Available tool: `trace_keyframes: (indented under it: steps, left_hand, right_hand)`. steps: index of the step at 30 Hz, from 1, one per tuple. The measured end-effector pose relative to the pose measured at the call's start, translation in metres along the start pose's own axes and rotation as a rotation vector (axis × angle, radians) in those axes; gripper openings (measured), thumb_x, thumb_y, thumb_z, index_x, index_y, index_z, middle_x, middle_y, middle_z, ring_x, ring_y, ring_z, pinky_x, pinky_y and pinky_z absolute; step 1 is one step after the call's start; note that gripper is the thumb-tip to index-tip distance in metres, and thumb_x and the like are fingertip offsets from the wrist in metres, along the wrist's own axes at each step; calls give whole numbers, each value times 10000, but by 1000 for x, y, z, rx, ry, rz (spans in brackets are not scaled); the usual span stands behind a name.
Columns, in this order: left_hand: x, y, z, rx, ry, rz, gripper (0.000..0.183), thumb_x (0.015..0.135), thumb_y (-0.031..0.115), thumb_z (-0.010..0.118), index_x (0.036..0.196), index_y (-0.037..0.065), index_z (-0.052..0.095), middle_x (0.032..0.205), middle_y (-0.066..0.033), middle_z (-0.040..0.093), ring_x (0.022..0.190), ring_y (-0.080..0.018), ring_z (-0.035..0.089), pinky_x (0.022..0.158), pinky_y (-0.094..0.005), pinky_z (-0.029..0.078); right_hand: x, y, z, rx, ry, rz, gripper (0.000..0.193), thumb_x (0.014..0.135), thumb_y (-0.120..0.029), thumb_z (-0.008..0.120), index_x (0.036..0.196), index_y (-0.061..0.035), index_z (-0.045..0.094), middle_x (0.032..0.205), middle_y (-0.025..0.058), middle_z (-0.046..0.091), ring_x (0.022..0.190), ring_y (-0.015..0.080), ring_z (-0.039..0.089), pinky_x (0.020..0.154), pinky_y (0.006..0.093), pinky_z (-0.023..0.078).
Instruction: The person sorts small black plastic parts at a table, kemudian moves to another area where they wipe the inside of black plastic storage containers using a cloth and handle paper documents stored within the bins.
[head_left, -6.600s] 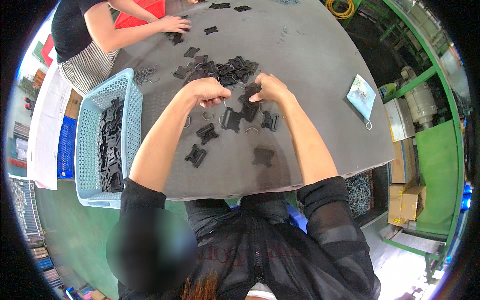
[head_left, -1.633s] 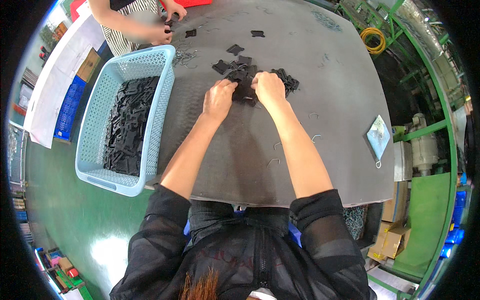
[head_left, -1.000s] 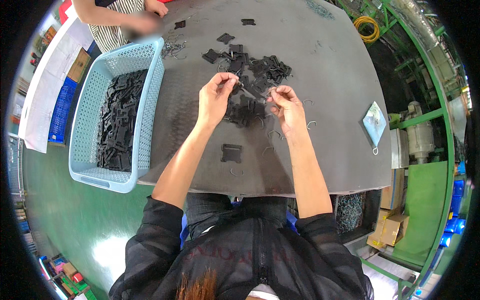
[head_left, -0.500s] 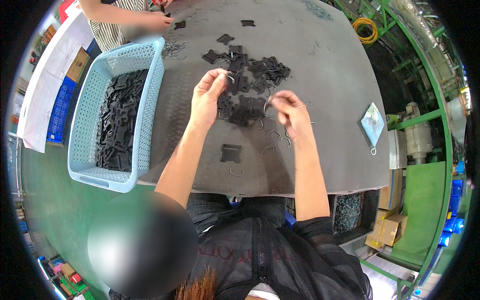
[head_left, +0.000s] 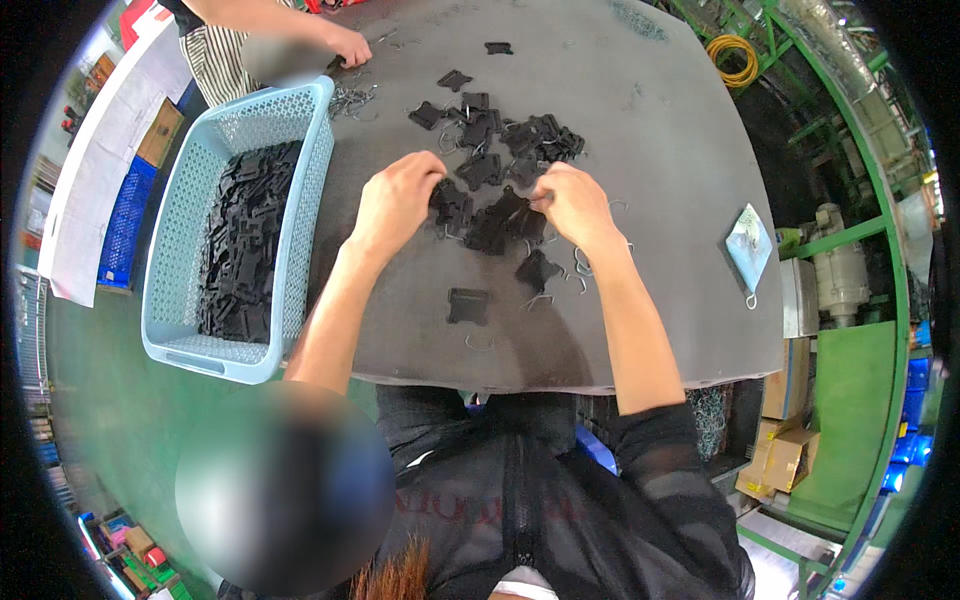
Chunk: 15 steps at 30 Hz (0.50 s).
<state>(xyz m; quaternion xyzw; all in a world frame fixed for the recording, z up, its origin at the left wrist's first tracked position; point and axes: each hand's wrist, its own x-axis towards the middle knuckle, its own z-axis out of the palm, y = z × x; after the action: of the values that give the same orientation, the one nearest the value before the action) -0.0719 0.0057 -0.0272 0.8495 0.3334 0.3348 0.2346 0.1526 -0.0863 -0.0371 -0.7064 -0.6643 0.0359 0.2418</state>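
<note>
My left hand (head_left: 398, 197) is closed in a pinch at the left side of a pile of flat black plastic pieces (head_left: 488, 228). Its fingertips are partly hidden, and I cannot make out what they hold. On the pile's right side, my right hand (head_left: 577, 208) pinches the edge of a black plastic piece (head_left: 519, 212), which looks tilted up. Bent metal wire hooks (head_left: 582, 264) lie beside my right wrist. Closer to me, a black piece (head_left: 538, 270) rests near some wire, and another flat black piece (head_left: 467, 305) lies by itself.
A light blue perforated basket (head_left: 318, 190) full of black pieces stands at the left. Across the table, another person's hand (head_left: 350, 46) is near a heap of wire hooks (head_left: 352, 98). A blue-and-white packet (head_left: 748, 255) lies near the right edge of the grey table (head_left: 670, 210).
The wire hooks that showed in both my hands are no longer visible there. Both hands have shifted to the pile's sides. A black piece now lies in front of the pile. The other person's hand moved right.
</note>
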Motion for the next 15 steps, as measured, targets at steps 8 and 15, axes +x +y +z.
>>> trace_keyframes:
  steps: [8, 15]
  left_hand:
    - [7, -23, 36, -765, 130, -330, 115, 885, 113, 538, 940, 26, 588, 924, -60, 644, 868, -132, 596, 719, -271, 466]
    - [38, 0, 97, 65, 122, 12, 150, 777, 191, 630, 861, 71, 661, 829, -100, 628, 812, -284, 595, 718, -381, 476]
  right_hand:
    - [-23, 15, -14, 814, 14, 529, 47, 756, -29, 665, 769, -2, 629, 685, 20, 572, 588, 65, 502, 507, 245, 423]
    - [-27, 15, -21, 755, 252, 359, 67, 748, -2, 666, 809, -29, 658, 712, 10, 573, 595, 76, 533, 499, 209, 438]
